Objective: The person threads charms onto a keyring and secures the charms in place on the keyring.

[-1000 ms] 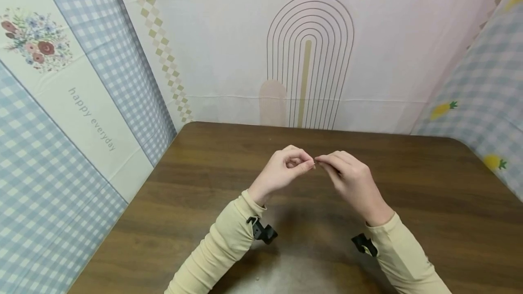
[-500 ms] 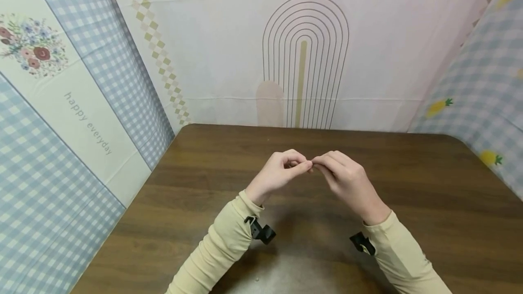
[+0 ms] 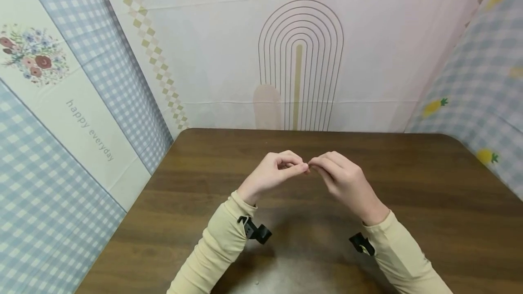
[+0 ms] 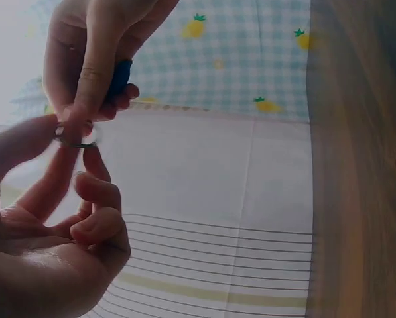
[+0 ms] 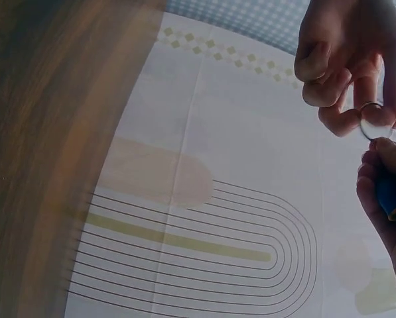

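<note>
over table (image 3: 184,194), fingers (image 4: 93,89) half-hiding ring (image 4: 85,146), blue object (image 4: 121,77), cloth (image 3: 212,58) behind

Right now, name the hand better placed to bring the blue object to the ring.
Probably the right hand: it holds the blue object near the ring, which the left hand pinches.

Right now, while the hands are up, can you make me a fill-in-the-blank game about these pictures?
1. The right hand holds a half-hidden object that is mostly ____ in colour.
2. The left hand holds a small metal ring above a table coloured ____.
3. The words on the left cloth say "happy ____".
4. The yellow fruits printed on the right cloth are ____.

Missing words: blue; brown; everyday; pineapples.
</note>
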A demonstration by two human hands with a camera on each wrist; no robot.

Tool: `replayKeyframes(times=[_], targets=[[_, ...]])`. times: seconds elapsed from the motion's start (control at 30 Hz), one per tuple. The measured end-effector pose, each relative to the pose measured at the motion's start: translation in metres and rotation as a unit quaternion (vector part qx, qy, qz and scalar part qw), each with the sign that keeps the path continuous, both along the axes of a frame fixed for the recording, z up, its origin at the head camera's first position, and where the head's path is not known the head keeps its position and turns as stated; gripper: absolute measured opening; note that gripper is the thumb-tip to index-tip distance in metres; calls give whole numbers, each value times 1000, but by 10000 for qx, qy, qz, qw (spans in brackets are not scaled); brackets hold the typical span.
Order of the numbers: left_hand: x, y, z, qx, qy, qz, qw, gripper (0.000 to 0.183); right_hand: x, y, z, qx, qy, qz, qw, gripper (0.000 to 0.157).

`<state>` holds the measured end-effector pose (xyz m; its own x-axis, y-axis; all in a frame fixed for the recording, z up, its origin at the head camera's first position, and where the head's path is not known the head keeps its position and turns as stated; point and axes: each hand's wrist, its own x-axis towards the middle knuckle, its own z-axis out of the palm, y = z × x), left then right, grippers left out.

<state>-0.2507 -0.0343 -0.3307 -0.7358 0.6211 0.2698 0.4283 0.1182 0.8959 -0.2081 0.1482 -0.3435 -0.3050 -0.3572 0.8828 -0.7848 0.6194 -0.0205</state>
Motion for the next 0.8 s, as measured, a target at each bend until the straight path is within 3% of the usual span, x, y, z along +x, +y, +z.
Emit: replayKeyframes(times=[0.23,0.5,0.8], targets=[[-1,-1,-1,246,-17,-92,9997,17,0,-1,1,55,46,36,10000,12],[-3,3,-9,1000,-461,-251,9936,19,3,-2,3,-338,-61,175,9993,24],[-2,3,-8,1503,-376,-597,9861,21,6,0,8,-664,-244,286,9971,28]])
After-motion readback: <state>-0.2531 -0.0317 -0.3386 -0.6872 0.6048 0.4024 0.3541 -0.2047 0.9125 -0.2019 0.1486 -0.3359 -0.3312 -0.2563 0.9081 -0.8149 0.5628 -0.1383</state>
